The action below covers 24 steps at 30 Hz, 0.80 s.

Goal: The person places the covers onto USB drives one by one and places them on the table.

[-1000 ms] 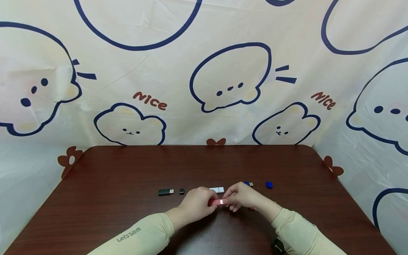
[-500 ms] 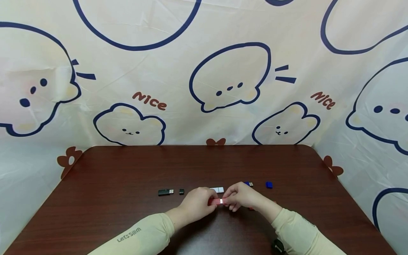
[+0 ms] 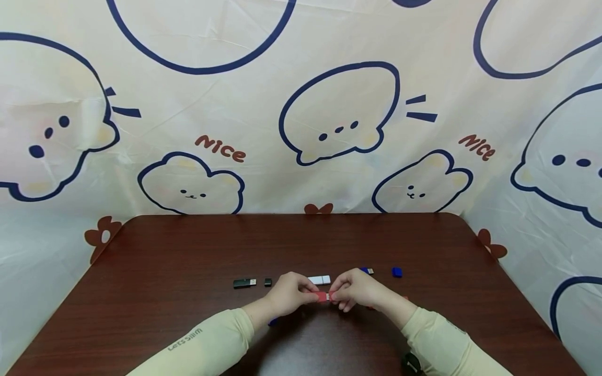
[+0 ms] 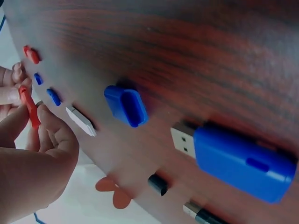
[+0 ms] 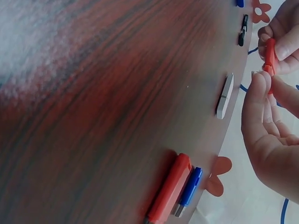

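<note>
Pinched in my left hand (image 3: 290,295) is a red USB stick (image 3: 321,296), its end towards the right. Facing it, my right hand (image 3: 359,290) pinches a red cap (image 3: 332,296) by its end. Pale metal of the plug shows between the two red parts, which are in line. In the right wrist view the left hand (image 5: 286,39) and right hand (image 5: 264,126) meet at the red stick (image 5: 270,49). Just behind the hands lies a white USB stick (image 3: 319,280) on the table.
A black USB stick (image 3: 244,283) and black cap (image 3: 268,282) lie left. A blue USB stick (image 3: 367,271) and blue cap (image 3: 397,272) lie right. Nearer are another blue USB stick (image 4: 245,161), its cap (image 4: 126,105) and another red stick (image 5: 170,189).
My left hand has shifted slightly and turned, showing more of the red stick. A bit of blue now shows beside the left forearm. My right hand has hardly moved.
</note>
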### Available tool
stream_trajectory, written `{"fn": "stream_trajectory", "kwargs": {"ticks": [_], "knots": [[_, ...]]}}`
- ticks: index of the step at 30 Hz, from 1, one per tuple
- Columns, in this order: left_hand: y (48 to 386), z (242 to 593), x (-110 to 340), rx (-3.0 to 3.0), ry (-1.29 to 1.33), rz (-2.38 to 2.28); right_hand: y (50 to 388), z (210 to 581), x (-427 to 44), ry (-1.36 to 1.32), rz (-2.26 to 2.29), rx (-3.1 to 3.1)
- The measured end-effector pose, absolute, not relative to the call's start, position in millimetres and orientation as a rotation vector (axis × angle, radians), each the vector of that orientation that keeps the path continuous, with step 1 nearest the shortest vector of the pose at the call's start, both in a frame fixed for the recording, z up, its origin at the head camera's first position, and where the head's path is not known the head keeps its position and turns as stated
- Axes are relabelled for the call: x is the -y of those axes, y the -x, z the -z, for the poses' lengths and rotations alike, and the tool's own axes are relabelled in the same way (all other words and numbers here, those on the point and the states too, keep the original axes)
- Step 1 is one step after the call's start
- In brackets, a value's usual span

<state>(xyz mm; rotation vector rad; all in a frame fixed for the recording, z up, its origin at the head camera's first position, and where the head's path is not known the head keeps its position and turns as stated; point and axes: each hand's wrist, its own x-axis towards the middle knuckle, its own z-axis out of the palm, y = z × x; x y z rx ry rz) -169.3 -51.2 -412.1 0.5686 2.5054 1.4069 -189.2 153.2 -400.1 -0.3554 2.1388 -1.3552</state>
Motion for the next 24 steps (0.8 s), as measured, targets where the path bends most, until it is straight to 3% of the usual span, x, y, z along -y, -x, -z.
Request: {"fn": "stream_trajectory", "kwargs": {"ticks": [9,24], "knots": [[168.7,414.4,50.0,-2.373,-0.391,-1.527,188.8,399.6,-151.1,0.370,1.360,-2.150],[165.4,412.2,48.0,-2.366,-0.357,-1.549,188.1,397.8,-148.9,0.395,1.373,-2.153]]}}
